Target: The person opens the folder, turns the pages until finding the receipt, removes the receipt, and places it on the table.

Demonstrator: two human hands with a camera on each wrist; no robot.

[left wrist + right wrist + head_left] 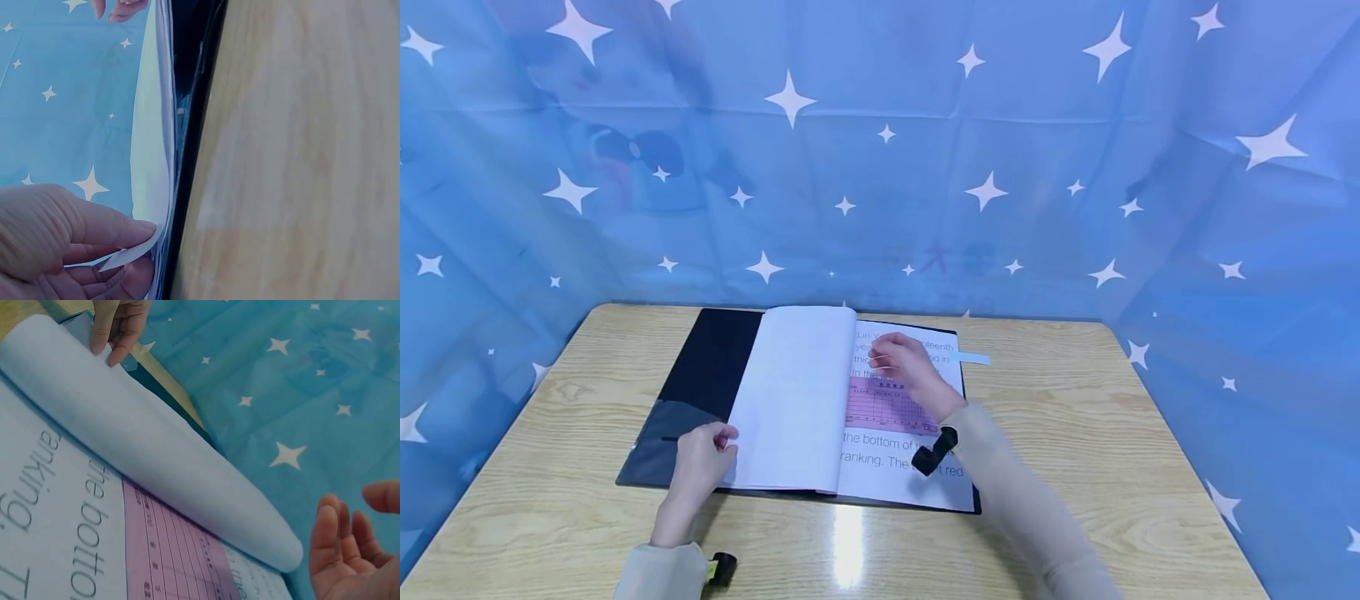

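Note:
A black folder [715, 350] lies spread on the table, holding large white sheets. My left hand [698, 458] pinches the outer edge of the turned white page [793, 392] between thumb and fingers; in the left wrist view that page edge [128, 253] bends between them. The page bulges in a curve near the fold, as the right wrist view shows. My right hand [910, 367] hovers over the printed right-hand page [887, 479], fingers loosely bent and holding nothing. A pink printed panel [880, 404] crosses that page, and large text runs above and below it.
A light blue tab [973, 358] sticks out past the folder's right edge. The wooden table [1075, 433] extends around the folder. Behind it hangs a blue curtain [865, 167] with white stars. Black bands with small devices [934, 452] sit at both wrists.

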